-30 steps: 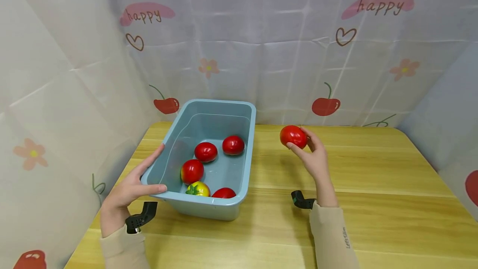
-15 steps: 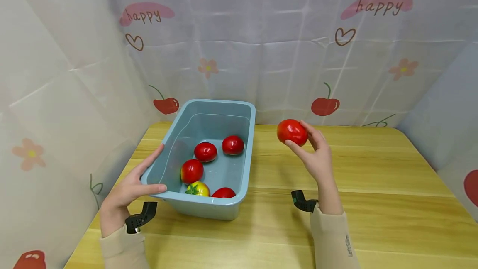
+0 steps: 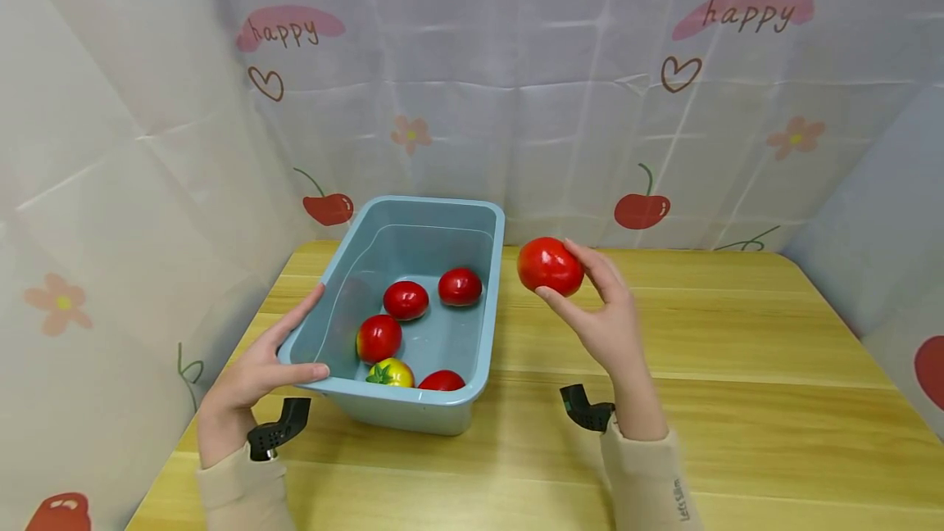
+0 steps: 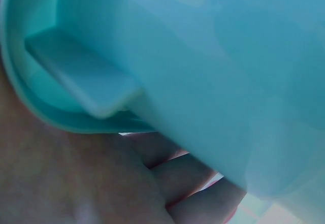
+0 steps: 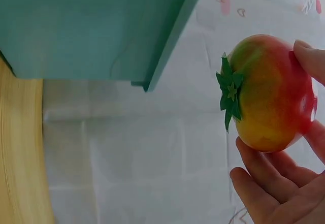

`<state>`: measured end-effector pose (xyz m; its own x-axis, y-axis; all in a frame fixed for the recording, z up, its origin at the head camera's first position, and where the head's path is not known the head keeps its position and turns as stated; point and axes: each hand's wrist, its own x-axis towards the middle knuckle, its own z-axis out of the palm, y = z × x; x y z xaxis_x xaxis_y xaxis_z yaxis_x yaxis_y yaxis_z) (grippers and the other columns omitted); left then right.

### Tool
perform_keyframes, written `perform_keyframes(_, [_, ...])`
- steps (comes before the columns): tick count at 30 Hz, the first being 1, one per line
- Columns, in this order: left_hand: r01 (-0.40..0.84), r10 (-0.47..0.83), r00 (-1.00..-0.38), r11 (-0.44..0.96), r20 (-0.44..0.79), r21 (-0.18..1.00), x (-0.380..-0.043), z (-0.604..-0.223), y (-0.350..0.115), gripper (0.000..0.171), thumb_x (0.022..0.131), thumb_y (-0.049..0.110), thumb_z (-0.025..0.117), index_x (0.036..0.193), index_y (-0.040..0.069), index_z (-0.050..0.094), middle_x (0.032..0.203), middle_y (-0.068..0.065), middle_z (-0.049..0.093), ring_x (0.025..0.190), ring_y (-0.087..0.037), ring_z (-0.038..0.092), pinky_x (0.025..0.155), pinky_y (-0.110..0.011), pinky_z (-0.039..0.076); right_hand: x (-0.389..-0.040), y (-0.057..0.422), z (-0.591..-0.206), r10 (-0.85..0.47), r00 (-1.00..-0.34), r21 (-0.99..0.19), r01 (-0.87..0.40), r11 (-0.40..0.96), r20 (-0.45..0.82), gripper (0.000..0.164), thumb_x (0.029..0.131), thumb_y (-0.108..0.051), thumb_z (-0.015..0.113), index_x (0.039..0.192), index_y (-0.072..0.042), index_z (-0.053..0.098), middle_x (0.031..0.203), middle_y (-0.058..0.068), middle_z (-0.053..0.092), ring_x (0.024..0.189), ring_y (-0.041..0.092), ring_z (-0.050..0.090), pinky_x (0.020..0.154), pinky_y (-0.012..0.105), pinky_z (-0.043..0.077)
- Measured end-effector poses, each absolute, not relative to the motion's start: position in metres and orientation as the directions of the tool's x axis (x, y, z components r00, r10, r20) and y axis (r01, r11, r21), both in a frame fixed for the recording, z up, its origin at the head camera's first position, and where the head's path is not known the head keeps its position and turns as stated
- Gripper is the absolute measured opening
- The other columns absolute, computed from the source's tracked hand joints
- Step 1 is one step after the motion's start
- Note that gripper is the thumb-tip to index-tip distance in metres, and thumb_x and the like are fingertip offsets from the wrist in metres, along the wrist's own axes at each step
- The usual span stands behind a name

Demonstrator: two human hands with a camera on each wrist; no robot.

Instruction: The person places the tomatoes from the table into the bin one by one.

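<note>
My right hand (image 3: 608, 322) holds a shiny red tomato (image 3: 549, 265) between thumb and fingers, in the air just right of the bin. In the right wrist view this tomato (image 5: 271, 94) shows a yellow-green side and a green leafy top. My left hand (image 3: 254, 371) grips the near left corner of the light blue bin (image 3: 483, 351), its thumb over the front rim. From the left wrist, the fingers (image 4: 185, 181) lie against the bin's outer wall (image 4: 213, 82). Inside the bin are several more tomatoes (image 3: 406, 300), one with its yellow-green leafy side (image 3: 391, 373) up.
Both hands work over a wooden table (image 3: 737, 367). A white patterned curtain (image 3: 516, 129) hangs right behind its back edge, and similar sheets stand at the left and right. Each wrist carries a black camera mount (image 3: 586, 408).
My right hand has brought the tomato leftward, closer to the bin's right rim, and it appears nearer to the camera. The left hand and the bin stay put.
</note>
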<state>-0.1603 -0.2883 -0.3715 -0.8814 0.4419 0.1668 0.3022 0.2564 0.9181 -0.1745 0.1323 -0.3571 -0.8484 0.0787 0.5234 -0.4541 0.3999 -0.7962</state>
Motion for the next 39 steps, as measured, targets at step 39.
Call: perform_keyframes(39, [0.294, 0.442, -0.882, 0.244, 0.164, 0.924, -0.161, -0.372, -0.283, 0.09, 0.078, -0.003, 0.066, 0.151, 0.016, 0.017, 0.148, -0.021, 0.016, 0.115, -0.043, 0.032, 0.079, -0.032, 0.05, -0.147, 0.053, -0.359, -0.241, -0.785, -0.728, -0.619, 0.293, 0.571, 0.061, 0.075, -0.009, 0.079, 0.131, -0.011, 0.054, 0.131, 0.005, 0.053, 0.117, 0.019, 0.05, 0.089, 0.041, 0.047])
